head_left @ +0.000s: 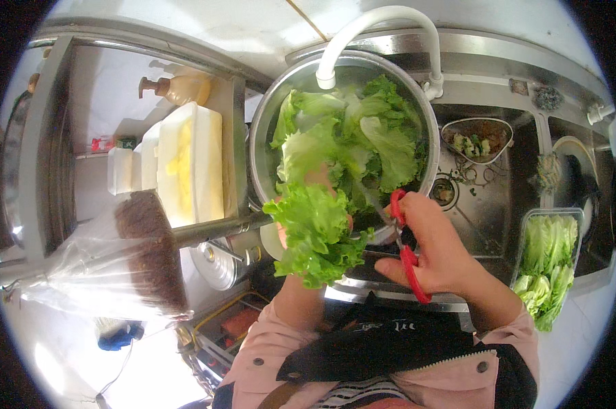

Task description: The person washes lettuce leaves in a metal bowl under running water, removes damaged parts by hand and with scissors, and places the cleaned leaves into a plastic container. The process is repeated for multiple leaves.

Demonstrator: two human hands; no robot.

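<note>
My left hand (320, 179), mostly hidden behind leaves, grips a frilly green lettuce piece (313, 225) over the near rim of a large round metal pot (434, 148). In my right hand (435, 250) is a pair of red-handled scissors (410, 268). Their handles are spread, and the blades point up and left toward the pot, just right of the held lettuce. Loose lettuce leaves (389, 138) fill much of the pot. A white curved faucet (379, 18) arches over it, its spout above the leaves.
On the right, the steel sink (484, 225) holds a triangular strainer (510, 135) with food scraps. A clear plastic container (580, 225) of lettuce sits at its near edge. To the left, a metal rack (239, 133) bears white tubs (210, 168) and a pump bottle (185, 89); a plastic bag (90, 271) hangs there.
</note>
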